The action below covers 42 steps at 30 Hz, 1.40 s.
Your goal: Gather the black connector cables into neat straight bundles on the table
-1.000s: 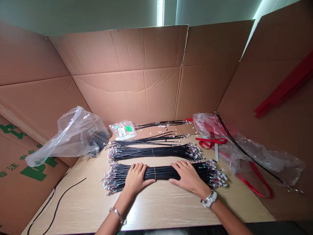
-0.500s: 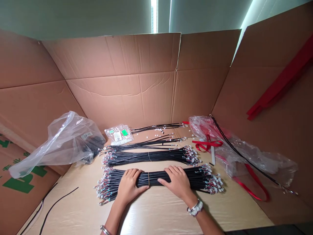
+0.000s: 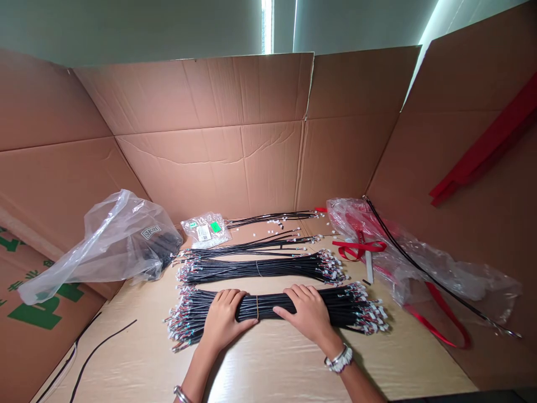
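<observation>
Both hands rest palm-down on the nearest wire harness bundle (image 3: 274, 309), which lies crosswise on the wooden table (image 3: 268, 364) at 12 o'clock from the person. The left hand (image 3: 224, 319) covers the bundle left of the band at its middle, fingers together and curled over the far side. The right hand (image 3: 308, 310) covers it right of the band, fingers slightly spread, thumb on the near side; whether either hand clamps the bundle cannot be told. A second harness bundle (image 3: 260, 267) lies just beyond, parallel. Loose black cables (image 3: 268, 217) lie farther back. A clear plastic bag (image 3: 109, 240) sits at 10 o'clock, and a bag with red ribbon (image 3: 377, 246) at 2 o'clock. Cardboard walls (image 3: 210, 162) surround the table.
</observation>
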Motion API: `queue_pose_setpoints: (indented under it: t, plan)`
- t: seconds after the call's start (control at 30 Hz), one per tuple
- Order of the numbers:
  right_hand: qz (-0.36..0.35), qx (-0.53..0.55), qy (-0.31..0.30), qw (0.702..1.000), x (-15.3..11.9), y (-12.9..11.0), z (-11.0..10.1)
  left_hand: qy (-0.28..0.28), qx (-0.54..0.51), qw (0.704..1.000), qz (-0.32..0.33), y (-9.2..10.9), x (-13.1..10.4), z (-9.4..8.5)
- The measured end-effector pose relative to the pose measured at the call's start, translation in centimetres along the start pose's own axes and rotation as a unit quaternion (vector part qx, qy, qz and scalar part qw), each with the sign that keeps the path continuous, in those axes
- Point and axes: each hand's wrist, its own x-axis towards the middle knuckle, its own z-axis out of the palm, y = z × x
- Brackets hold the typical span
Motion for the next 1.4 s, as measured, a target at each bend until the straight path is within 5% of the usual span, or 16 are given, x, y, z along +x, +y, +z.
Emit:
queue_pose_setpoints:
  t: [0.33,0.5,0.6,0.7,0.9,1.17,1.3,1.4]
  plan:
    - [0.012,0.012,-0.012,1.000,0.0,-0.1,0.0,0.005,0.000,1.000,0.002,0.0,0.0,0.0]
    - [-0.003,0.104,-0.050,0.993,0.4,0.2,-2.2,0.001,0.005,1.000,-0.001,0.0,0.0,0.1]
    - [-0.024,0.138,-0.077,0.987,2.4,0.9,-4.6,-0.008,-0.003,1.000,0.000,0.0,0.0,-0.2]
    - [-0.042,0.053,-0.105,0.992,6.3,1.2,-5.9,-0.023,-0.019,1.000,-0.005,0.1,0.0,-0.5]
    - [-0.122,-0.107,-0.252,0.954,13.5,0.0,-3.7,-0.030,-0.028,0.999,-0.019,0.0,0.2,-0.5]
    - [-0.094,-0.077,-0.342,0.932,16.1,0.2,-1.3,-0.031,-0.082,0.994,-0.059,0.1,0.5,-0.4]
    - [-0.068,-0.006,-0.384,0.921,16.9,0.9,-1.5,-0.050,-0.200,0.967,-0.149,0.8,2.1,-0.7]
    - [-0.068,0.067,-0.419,0.903,17.2,0.9,-2.4,-0.092,-0.335,0.907,-0.237,0.9,4.3,-0.5]
